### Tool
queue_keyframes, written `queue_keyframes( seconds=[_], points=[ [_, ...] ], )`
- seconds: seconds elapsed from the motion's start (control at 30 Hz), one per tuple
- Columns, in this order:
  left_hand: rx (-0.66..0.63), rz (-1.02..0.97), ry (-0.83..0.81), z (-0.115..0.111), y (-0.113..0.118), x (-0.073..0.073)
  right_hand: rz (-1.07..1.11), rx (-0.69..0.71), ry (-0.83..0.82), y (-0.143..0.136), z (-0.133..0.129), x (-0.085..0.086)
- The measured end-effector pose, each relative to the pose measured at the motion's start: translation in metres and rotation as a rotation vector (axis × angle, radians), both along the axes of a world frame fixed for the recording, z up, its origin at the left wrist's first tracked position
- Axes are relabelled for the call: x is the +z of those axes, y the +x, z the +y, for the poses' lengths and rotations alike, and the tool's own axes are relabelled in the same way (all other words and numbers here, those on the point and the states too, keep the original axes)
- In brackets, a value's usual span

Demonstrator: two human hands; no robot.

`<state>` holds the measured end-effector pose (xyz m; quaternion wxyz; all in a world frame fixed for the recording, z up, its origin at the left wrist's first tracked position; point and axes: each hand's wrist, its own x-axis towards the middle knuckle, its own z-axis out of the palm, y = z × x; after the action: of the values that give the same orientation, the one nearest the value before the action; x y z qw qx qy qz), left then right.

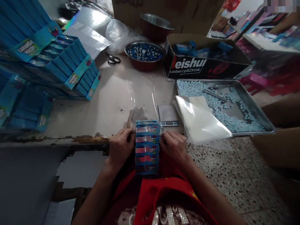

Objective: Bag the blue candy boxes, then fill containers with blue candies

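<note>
Red apron (170, 185): lying nearest, spreading below the row of boxes.
Left hand (120, 145): bending inward at the row's left side, knuckles facing up, fingers curling narrowly; whether they are pinching anything, I cannot tell.
Right hand (175, 143): mirroring that pose at the right side, fingers folding in; its grip is also hiding from view.
Forearms (208, 187): angling forward and inward from both lower corners.
Row of blue boxes (147, 149): sitting between the hands, reaching from the tabletop's (110, 109) front edge toward the apron.
Clear film (142, 93): stretching beyond the row.
Scale (168, 113): resting near the right hand.
</note>
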<state>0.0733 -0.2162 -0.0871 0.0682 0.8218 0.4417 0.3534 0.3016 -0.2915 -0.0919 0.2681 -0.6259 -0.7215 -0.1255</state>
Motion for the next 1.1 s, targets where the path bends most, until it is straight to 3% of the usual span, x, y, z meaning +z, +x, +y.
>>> queue_keyframes(
  seconds=[0.37,0.47,0.6,0.73,0.8,0.97,1.1],
  points=[
    [-0.038,0.270,0.180,0.000,-0.010,0.020,-0.042,0.171,-0.083,0.009,0.005,0.016],
    [-0.047,0.260,0.253,-0.008,-0.016,0.012,-0.002,0.157,-0.068,0.006,-0.003,0.011],
    [-0.119,0.220,0.332,-0.011,-0.032,-0.009,0.040,0.144,-0.018,0.002,-0.013,-0.005],
    [-0.167,0.213,0.365,-0.011,-0.039,-0.024,0.009,0.112,-0.020,0.001,-0.008,-0.017],
    [-0.150,0.197,0.321,-0.013,-0.036,-0.027,-0.006,0.073,-0.028,0.000,-0.002,-0.018],
    [0.028,0.201,0.214,-0.014,-0.027,-0.028,0.040,-0.098,-0.095,-0.008,0.004,-0.016],
    [-0.006,0.239,0.264,-0.009,-0.026,-0.027,0.037,-0.017,-0.146,-0.011,0.000,-0.013]
  ],
)
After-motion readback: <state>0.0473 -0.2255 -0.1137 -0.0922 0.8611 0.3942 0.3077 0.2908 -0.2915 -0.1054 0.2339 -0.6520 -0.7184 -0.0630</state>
